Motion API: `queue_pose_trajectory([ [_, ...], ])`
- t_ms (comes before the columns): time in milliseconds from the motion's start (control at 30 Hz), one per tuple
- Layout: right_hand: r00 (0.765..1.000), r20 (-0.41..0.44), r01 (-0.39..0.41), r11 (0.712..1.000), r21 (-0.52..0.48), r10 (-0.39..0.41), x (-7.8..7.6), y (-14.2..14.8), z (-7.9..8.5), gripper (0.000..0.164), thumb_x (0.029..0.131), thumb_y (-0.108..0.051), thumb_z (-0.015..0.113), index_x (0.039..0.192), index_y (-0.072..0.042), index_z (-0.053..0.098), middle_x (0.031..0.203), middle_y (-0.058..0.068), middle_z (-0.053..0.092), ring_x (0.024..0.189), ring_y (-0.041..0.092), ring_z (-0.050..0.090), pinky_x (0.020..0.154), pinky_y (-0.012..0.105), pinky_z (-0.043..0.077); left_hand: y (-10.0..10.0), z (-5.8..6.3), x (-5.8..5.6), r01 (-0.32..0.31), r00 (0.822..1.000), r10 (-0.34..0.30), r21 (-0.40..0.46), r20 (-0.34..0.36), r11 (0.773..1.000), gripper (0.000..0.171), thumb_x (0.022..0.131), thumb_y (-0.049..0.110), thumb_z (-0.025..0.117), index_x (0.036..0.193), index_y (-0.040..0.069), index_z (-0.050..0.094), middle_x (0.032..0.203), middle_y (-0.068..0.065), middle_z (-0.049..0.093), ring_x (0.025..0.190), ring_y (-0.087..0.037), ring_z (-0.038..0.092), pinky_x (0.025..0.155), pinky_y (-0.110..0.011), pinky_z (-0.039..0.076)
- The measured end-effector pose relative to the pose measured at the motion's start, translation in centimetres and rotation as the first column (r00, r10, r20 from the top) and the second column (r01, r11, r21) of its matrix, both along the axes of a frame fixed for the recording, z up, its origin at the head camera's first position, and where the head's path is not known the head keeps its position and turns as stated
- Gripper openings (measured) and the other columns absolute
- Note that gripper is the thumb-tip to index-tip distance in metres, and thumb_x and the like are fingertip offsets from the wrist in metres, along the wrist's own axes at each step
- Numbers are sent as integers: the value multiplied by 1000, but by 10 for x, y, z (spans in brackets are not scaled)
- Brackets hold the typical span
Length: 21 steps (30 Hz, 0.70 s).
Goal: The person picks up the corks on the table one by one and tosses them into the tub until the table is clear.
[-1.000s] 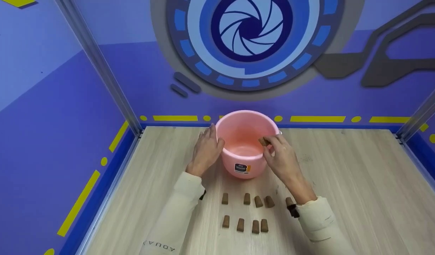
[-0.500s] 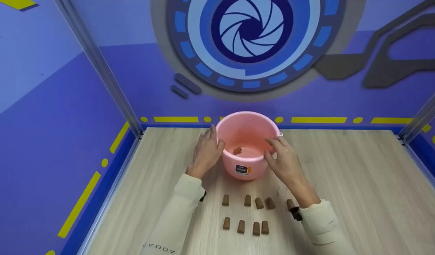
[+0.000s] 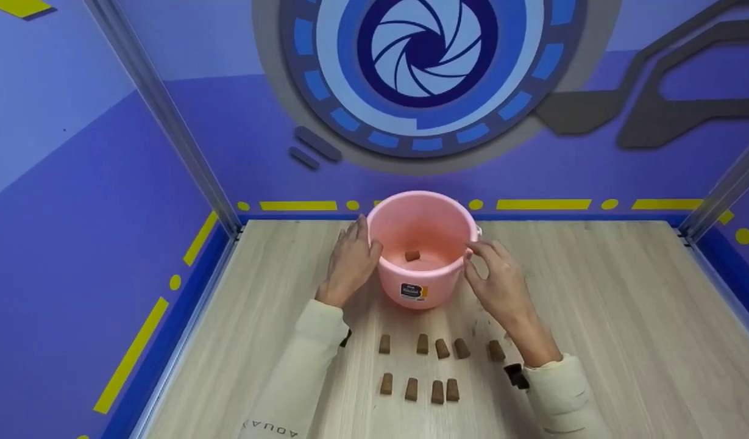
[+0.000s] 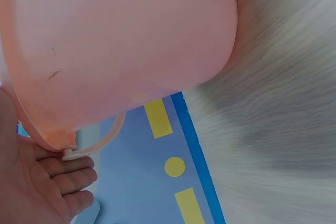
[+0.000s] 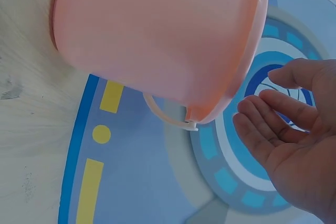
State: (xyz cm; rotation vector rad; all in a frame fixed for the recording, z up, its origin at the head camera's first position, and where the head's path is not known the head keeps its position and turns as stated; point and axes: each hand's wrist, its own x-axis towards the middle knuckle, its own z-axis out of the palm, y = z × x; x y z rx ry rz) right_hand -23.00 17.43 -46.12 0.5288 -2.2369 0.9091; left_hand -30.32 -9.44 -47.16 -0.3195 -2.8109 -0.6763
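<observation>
A pink bucket (image 3: 418,289) stands upright at the back of the wooden table in the head view, a brown tapered cork stopper (image 3: 412,255) lying inside it. My left hand (image 3: 350,262) rests against the left side of its rim, fingers loosely extended; the left wrist view shows these fingers (image 4: 73,182) beside the handle joint. My right hand (image 3: 499,283) is at the right of the rim, fingers slightly bent, nothing between them. In the right wrist view that hand (image 5: 289,135) appears apart from the bucket.
Several more cork stoppers lie in two loose rows in front of the bucket, including a far-row stopper (image 3: 384,344), a near-row stopper (image 3: 437,392) and one stopper (image 3: 496,350) near my right wrist. A patterned blue wall (image 3: 301,183) rises behind the table.
My right hand has let go of a cork stopper, which dropped into the bucket, and has drawn back slightly to the right from the rim. The left hand stays at the rim.
</observation>
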Motion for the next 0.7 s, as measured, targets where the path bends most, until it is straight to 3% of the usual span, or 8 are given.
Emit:
queue_pose_trajectory([
  [700,989,59,136,990,-48,-133,35,23,-25,31,80,4,73,110,2,68,104,13,65,97,29,65,79,46,54,-1,2,1,9,1000,-10,-6,-18,1000,64,100,32,39,149,-6,26,151,-17,36,141,-26,30,117,-42,16],
])
